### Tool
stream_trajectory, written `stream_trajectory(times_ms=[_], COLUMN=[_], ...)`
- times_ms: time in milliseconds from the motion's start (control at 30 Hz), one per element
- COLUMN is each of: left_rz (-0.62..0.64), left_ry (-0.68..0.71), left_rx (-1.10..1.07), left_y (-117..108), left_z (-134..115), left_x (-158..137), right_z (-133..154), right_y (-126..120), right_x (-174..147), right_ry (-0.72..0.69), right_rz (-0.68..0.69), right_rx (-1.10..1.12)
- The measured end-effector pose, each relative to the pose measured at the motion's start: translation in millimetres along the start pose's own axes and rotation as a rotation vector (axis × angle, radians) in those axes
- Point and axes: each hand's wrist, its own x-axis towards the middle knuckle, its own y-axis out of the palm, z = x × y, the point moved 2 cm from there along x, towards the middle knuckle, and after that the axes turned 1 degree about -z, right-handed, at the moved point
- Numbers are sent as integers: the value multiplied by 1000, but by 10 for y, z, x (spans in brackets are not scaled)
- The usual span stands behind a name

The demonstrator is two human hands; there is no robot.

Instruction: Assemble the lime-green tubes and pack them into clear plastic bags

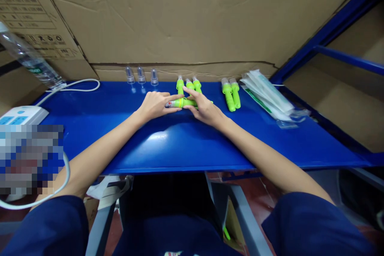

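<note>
A lime-green torch-shaped stick with a clear head lies sideways between my hands, low over the blue table. Its clear end is pinched by the thumb and fingers of my left hand. My right hand grips the green body, covering part of it. Just behind stand several similar pieces: a green stick, with two more partly hidden by my right fingers. Three clear plastic caps are upright at the back, left of them. To the right, two green sticks with clear caps lie side by side.
Plastic-wrapped packets lie on the blue table at right. A white power strip with a cable and a plastic bottle are at left. Cardboard walls the back; a blue frame bar slopes at right.
</note>
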Motion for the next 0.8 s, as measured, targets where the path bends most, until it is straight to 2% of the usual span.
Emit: stream_trajectory(times_ms=[133, 300, 400, 533, 800], left_rz=[-66, -109, -116, -136, -116], left_ry=[-34, -172, -218, -205, -153], left_rx=[-99, -237, -339, -465, -363], left_y=[32, 46, 51, 54, 58], left_z=[88, 311, 425, 467, 427], left_x=[7, 0, -13, -18, -6], right_z=[-69, -347, -500, -566, -562], right_y=[-74, -249, -294, -255, -237], right_x=[58, 47, 4, -21, -49], right_ry=[27, 111, 150, 149, 122], right_rz=[38, 5, -36, -68, -151], right_rx=[-90, -264, -270, -260, -249])
